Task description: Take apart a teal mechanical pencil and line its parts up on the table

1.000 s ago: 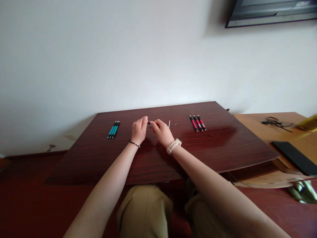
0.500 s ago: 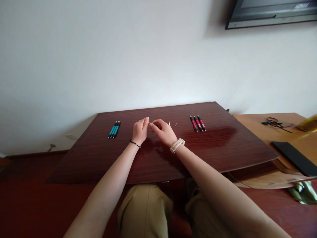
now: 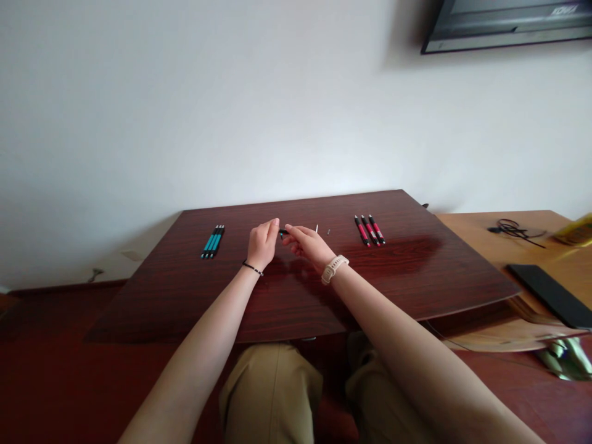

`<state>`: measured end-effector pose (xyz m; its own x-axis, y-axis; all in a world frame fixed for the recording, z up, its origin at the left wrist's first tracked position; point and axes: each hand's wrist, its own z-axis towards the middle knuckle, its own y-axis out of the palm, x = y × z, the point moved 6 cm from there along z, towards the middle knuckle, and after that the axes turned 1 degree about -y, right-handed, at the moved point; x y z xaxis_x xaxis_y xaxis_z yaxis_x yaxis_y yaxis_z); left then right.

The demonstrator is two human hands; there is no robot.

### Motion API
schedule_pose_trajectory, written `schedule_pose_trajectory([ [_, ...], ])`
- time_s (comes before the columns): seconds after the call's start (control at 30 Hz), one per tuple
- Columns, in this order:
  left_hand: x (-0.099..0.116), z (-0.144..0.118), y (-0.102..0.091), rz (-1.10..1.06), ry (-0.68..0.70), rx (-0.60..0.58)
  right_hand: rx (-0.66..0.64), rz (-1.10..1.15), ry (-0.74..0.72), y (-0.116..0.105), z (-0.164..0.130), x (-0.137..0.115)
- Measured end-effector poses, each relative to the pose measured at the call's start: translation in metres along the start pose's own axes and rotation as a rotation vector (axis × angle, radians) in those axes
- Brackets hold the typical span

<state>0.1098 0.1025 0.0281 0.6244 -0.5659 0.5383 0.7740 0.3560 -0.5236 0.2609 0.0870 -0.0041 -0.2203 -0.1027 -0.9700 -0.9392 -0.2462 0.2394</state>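
On the dark wooden board (image 3: 287,296), a small dark pen part (image 3: 282,232) is pinched between left hand (image 3: 261,244) and right hand (image 3: 309,245); the right wrist has now been drawn slightly right, so the part is apparently being pulled apart.

Three teal pens (image 3: 213,241) lie side by side at the left of the dark wood table (image 3: 407,277), three red pens (image 3: 369,229) at its right, while a lighter side table (image 3: 518,253) holds a tangled black cable (image 3: 513,227) and a flat black device (image 3: 550,295) below a wall-mounted screen (image 3: 509,23).
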Motion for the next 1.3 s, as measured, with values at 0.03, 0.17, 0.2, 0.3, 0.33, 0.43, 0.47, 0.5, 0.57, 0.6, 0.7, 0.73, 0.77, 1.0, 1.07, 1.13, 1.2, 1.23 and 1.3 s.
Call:
schedule_pose_trajectory([
  [0.03,0.0004,0.0000,0.0000,0.001,0.002,-0.001,0.002,0.005,0.007,-0.0001,0.0004,0.0007],
  [0.17,0.0014,0.0001,-0.0004,0.003,0.002,-0.011,0.048,0.067,-0.064,-0.0035,0.0003,-0.0028],
  [0.2,0.0017,0.0001,-0.0007,0.003,-0.001,-0.013,0.064,0.093,-0.089,-0.0046,-0.0003,-0.0044],
  [0.3,0.0030,0.0003,-0.0012,0.005,-0.017,-0.016,0.046,0.119,-0.091,-0.0033,-0.0015,-0.0050],
  [0.33,0.0037,0.0003,-0.0010,0.008,-0.020,-0.021,0.025,0.104,-0.074,-0.0016,-0.0014,-0.0038],
  [0.43,0.0051,0.0003,-0.0002,0.018,-0.018,-0.032,-0.006,0.065,-0.039,0.0017,-0.0003,-0.0003],
  [0.47,0.0053,0.0003,0.0000,0.020,-0.017,-0.035,-0.006,0.058,-0.033,0.0020,0.0000,0.0002],
  [0.5,0.0055,0.0002,0.0003,0.019,-0.015,-0.038,-0.009,0.049,-0.025,0.0023,0.0002,0.0004],
  [0.57,0.0057,0.0000,0.0007,0.011,-0.010,-0.044,-0.015,0.032,0.000,0.0021,-0.0001,0.0004],
  [0.6,0.0058,-0.0001,0.0010,0.006,-0.010,-0.049,-0.017,0.026,0.018,0.0017,-0.0004,0.0004],
  [0.7,0.0060,-0.0005,0.0016,0.005,-0.013,-0.058,-0.027,0.013,0.070,0.0006,-0.0013,0.0024],
  [0.73,0.0059,-0.0005,0.0018,0.009,-0.014,-0.060,-0.034,0.007,0.078,0.0006,-0.0014,0.0032],
  [0.77,0.0056,-0.0005,0.0020,0.013,-0.016,-0.060,-0.044,0.002,0.074,0.0010,-0.0014,0.0037],
  [1.0,0.0006,0.0001,0.0034,0.021,-0.022,-0.050,0.000,0.090,-0.048,-0.0003,-0.0032,-0.0025],
  [1.07,0.0013,-0.0002,0.0053,0.024,-0.006,-0.069,-0.031,0.077,-0.016,0.0021,-0.0025,-0.0005],
  [1.13,0.0023,-0.0007,0.0063,0.034,0.008,-0.078,-0.039,0.059,-0.009,0.0026,-0.0010,0.0013],
  [1.2,0.0029,-0.0012,0.0065,0.046,0.017,-0.077,-0.024,0.043,-0.023,0.0007,0.0007,0.0021],
  [1.23,0.0029,-0.0014,0.0067,0.050,0.018,-0.080,-0.016,0.036,-0.030,-0.0006,0.0013,0.0024],
  [1.3,0.0025,-0.0017,0.0072,0.054,0.015,-0.087,-0.012,0.030,-0.036,-0.0026,0.0017,0.0024],
])
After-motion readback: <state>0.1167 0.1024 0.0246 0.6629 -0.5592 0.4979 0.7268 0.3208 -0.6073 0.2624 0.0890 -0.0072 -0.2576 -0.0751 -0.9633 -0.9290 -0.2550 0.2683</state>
